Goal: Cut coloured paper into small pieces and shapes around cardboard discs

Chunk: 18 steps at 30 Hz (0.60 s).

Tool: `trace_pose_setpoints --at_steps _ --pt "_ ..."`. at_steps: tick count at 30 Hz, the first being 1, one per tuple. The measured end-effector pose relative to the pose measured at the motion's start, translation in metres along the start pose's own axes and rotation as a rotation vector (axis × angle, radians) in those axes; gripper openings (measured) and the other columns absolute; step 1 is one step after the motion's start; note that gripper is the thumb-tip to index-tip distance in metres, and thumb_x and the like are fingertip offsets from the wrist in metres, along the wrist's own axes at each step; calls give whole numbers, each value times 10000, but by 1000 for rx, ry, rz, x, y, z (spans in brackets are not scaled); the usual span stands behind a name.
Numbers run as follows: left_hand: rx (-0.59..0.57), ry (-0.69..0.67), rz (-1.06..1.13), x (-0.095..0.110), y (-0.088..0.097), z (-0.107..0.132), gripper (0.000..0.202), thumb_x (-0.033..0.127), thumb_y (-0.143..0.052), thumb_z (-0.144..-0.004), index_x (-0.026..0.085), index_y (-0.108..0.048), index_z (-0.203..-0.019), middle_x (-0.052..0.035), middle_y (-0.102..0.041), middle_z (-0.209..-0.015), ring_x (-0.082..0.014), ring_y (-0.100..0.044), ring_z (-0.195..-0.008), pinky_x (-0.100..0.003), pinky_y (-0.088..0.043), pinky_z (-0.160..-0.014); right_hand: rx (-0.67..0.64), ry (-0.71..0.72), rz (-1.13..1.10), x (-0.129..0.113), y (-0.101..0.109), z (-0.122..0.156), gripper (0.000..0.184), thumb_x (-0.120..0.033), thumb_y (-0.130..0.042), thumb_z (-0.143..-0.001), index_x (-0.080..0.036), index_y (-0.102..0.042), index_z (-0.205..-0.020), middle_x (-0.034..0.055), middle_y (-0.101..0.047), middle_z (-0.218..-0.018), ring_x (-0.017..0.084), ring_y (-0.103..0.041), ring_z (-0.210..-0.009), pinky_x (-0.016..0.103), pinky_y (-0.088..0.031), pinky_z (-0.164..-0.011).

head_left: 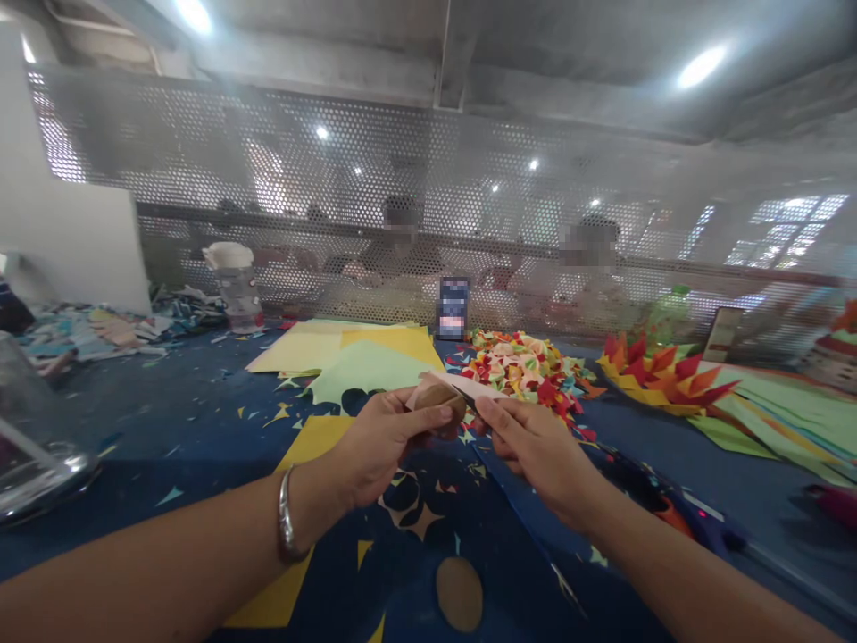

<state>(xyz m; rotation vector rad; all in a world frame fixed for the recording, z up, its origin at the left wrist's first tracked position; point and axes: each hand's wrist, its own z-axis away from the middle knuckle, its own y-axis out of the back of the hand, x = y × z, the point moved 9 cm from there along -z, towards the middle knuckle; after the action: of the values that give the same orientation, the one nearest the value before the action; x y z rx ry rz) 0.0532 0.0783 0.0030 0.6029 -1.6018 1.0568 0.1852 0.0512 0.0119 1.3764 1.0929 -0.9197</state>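
Observation:
My left hand (385,438) is closed in a pinch on a small brown oval paper cut-out (438,396) and on the pale pink paper piece (461,386) behind it. My right hand (536,442) pinches the same pink paper from the right, fingers pressed together. Both hands hover above the dark blue table (167,420). A silver bangle (287,516) circles my left wrist. Another brown oval (459,593) lies on the table below my hands.
Yellow and green paper sheets (361,357) lie ahead, a heap of small coloured paper flowers (526,364) to the right, folded red-orange pieces (660,375) farther right. A glue gun (660,509) rests under my right forearm. Behind a perforated screen (428,196) sit other people. Scraps litter the table.

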Motion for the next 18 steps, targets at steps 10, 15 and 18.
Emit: trace_pose_setpoints --at_steps 10,15,18 --pt "35 -22 -1 4 3 1 201 266 -788 -675 151 -718 -824 -34 -660 -720 -125 -547 -656 -244 -349 -579 8 29 34 -3 1 0 427 -583 -501 -881 -191 -536 -717 -90 -262 -510 82 -190 -441 233 -122 -406" --pt "31 -43 95 7 0 2 163 241 -778 -676 151 -682 -773 -12 -618 -678 -112 -516 -600 -250 -382 -576 -1 22 28 -7 -1 2 446 -600 -475 -887 -190 -542 -724 -91 -257 -502 84 -197 -440 233 -127 -408" --pt "32 -119 54 15 1 2 139 223 -764 -688 154 -644 -694 16 -575 -644 -95 -471 -585 -238 -367 -578 -2 21 34 -7 -1 2 446 -594 -467 -896 -189 -544 -725 -93 -253 -503 82 -190 -441 231 -133 -412"
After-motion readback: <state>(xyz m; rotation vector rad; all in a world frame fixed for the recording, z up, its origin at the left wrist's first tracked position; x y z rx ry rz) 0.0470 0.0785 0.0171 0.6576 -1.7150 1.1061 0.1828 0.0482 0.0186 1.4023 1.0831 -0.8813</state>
